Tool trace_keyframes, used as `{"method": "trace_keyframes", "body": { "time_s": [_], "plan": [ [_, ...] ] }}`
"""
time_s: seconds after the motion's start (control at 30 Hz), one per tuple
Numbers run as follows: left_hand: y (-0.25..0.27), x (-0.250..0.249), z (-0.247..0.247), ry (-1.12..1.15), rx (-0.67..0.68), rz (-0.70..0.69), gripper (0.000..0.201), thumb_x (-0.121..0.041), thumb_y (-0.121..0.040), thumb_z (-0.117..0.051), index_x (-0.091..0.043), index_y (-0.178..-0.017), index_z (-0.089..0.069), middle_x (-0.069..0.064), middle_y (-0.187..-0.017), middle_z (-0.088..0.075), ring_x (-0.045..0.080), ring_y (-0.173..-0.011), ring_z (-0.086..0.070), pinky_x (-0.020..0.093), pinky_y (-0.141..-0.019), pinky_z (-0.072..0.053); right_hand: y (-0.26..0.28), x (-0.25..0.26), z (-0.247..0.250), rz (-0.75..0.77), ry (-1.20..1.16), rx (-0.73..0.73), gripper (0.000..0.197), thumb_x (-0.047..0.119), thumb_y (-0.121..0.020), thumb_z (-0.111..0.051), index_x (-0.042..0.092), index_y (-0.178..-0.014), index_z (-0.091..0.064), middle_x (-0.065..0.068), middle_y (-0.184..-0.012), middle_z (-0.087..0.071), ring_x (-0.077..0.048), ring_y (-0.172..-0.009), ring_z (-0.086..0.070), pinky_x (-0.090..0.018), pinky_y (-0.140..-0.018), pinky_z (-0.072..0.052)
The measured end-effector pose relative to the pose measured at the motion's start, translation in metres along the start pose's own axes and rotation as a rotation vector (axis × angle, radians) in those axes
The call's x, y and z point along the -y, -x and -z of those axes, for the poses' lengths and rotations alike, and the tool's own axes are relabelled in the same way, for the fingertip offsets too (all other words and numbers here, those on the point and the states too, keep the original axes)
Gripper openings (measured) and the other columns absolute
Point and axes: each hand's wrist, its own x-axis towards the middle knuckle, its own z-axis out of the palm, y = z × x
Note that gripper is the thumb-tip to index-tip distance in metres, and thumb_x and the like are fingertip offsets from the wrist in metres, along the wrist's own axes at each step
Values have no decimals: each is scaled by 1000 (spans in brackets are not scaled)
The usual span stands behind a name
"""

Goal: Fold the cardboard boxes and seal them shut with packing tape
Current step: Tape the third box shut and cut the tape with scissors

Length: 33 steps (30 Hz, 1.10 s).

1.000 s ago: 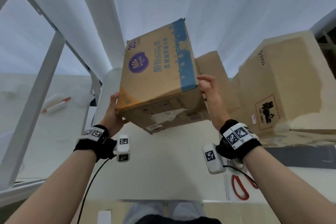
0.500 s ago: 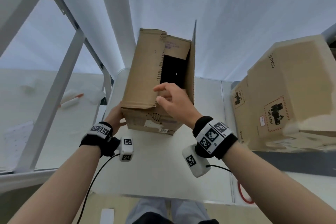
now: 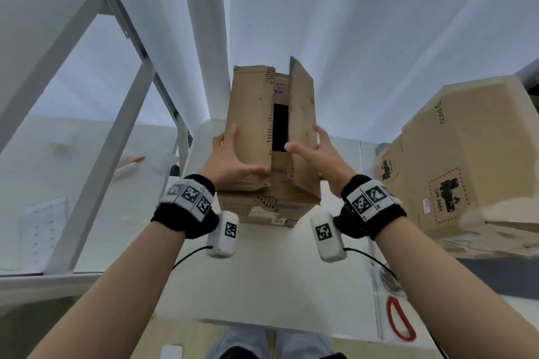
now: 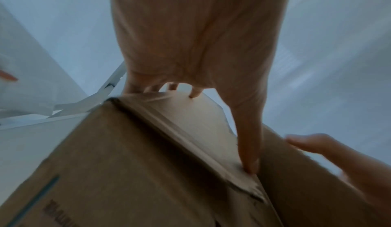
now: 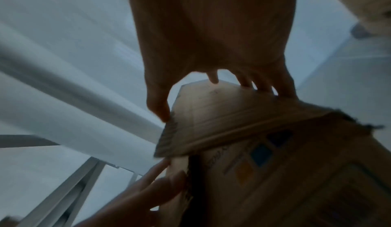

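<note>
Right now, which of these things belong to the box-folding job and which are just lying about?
In the job: box; its flaps, left and right; left hand; right hand.
Lying about: big Pico box; red loop; pen; paper.

Your left hand (image 3: 230, 162) and right hand (image 3: 318, 157) press the cardboard box (image 3: 271, 140) flaps inward at twelve o'clock; a dark gap shows between them.

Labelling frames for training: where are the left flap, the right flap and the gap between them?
left flap (image 3: 250, 125), head view, flap's middle.
right flap (image 3: 303, 114), head view, flap's face.
gap (image 3: 280, 128), head view, dark opening.
</note>
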Motion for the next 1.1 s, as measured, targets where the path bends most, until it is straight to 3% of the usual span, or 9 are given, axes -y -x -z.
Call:
{"method": "trace_keyframes", "body": {
  "time_s": [0.1, 0.3, 0.37, 0.47, 0.57, 0.7, 0.77, 0.9, 1.1],
  "plan": [
    [11, 2, -10, -104, 25, 64, 137, -52, -59, -89, -24, -157, 2, 12, -155, -8, 34, -141, -32, 44, -119, -27, 0, -13, -16, -84, 182, 57, 117, 67, -65, -77, 42, -154, -6, -11, -151, -29, -34, -134, -39, -54, -114, -34],
    [27, -1, 1, -283, 19, 178, 121, -57, -64, -85, -15, -150, -12, 19, -145, -21, 40, -129, -45, 44, -110, -38, 9, -16, -29, -91, 313, 106, 113, 55, -72, -81, 37, -152, -3, -15, -146, -23, -37, -132, -38, -48, -113, -37],
    [31, 3, 9, -331, 25, 222, 120, -62, -65, -82, -13, -150, -13, 20, -148, -23, 39, -130, -46, 43, -108, -39, 12, -14, -34, -83, 377, 143, 110, 51, -74, -81, 35, -152, -4, -15, -144, -24, -37, -130, -41, -46, -106, -44],
    [35, 14, 21, -346, 6, 282, 123, -71, -64, -76, -15, -152, -11, 20, -152, -28, 37, -136, -40, 47, -110, -38, 16, -14, -44, -63, 461, 206, 106, 43, -78, -80, 34, -151, -4, -13, -140, -25, -35, -121, -47, -41, -82, -54],
    [41, 19, 32, -328, -17, 296, 113, -67, -72, -74, -12, -152, -14, 18, -148, -36, 35, -134, -43, 45, -110, -39, 11, -12, -55, -38, 462, 256, 108, 29, -80, -81, 36, -152, -1, -12, -140, -25, -29, -110, -47, -39, -75, -57],
    [36, 22, 47, -341, -45, 332, 115, -68, -68, -76, -15, -151, -16, 19, -145, -29, 38, -129, -45, 47, -109, -41, -8, -5, -71, -18, 441, 297, 115, 20, -82, -78, 40, -155, 8, -10, -143, -24, -23, -105, -43, -28, -54, -50],
    [25, 22, 56, -349, -56, 328, 115, -68, -67, -77, -16, -150, -17, 18, -143, -30, 37, -130, -44, 47, -110, -39, -18, 2, -77, -16, 424, 277, 115, 20, -83, -77, 41, -155, 10, -9, -144, -25, -23, -107, -44, -32, -59, -52],
    [-1, 17, 72, -356, -75, 303, 117, -67, -63, -80, -16, -149, -19, 18, -142, -32, 38, -131, -43, 49, -111, -37, -36, 19, -88, -15, 413, 195, 115, 26, -83, -78, 41, -156, 11, -10, -147, -26, -32, -125, -47, -51, -96, -53],
    [-27, 14, 72, -429, -122, 309, 123, -65, -58, -85, -13, -148, -18, 21, -144, -30, 40, -133, -40, 51, -110, -38, -50, 24, -96, -9, 400, 118, 121, 31, -78, -82, 41, -155, 10, -9, -149, -32, -34, -130, -45, -56, -99, -50]
  ]
}}
